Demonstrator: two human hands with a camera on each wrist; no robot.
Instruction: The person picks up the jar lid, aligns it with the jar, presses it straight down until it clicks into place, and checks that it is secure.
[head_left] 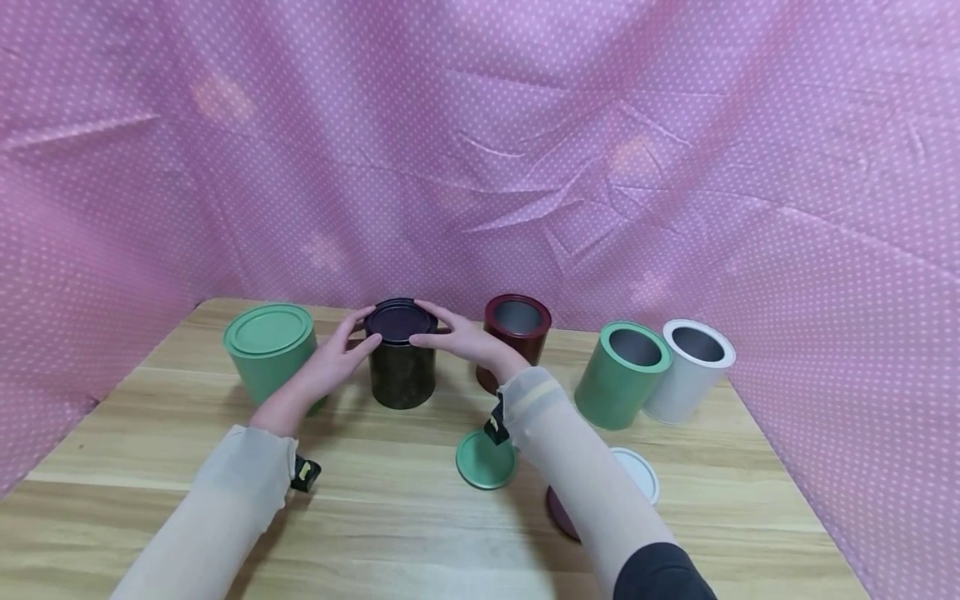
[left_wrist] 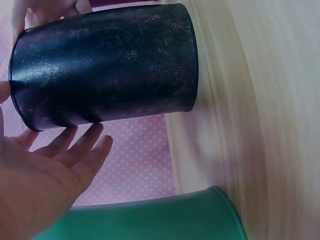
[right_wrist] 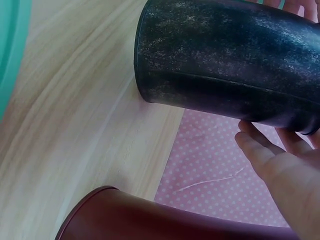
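A dark, speckled paint can (head_left: 402,379) stands at the back of the wooden table with a dark lid (head_left: 401,322) on its top. From the left, my left hand (head_left: 336,363) holds the can's upper rim, thumb in front and fingers around the far side. My right hand (head_left: 467,342) grips the opposite side in the same way. In the left wrist view, fingertips of the left hand (left_wrist: 47,172) touch the dark wall of the can (left_wrist: 107,65). The right wrist view has the right hand (right_wrist: 287,167) against the can near its top end.
A lidded green can (head_left: 272,358) stands to the left. On the right are an open dark red can (head_left: 531,346), an open green can (head_left: 611,392) and an open white can (head_left: 681,387). A green lid (head_left: 486,460), white lid (head_left: 637,473) and dark red lid (head_left: 561,517) lie in front.
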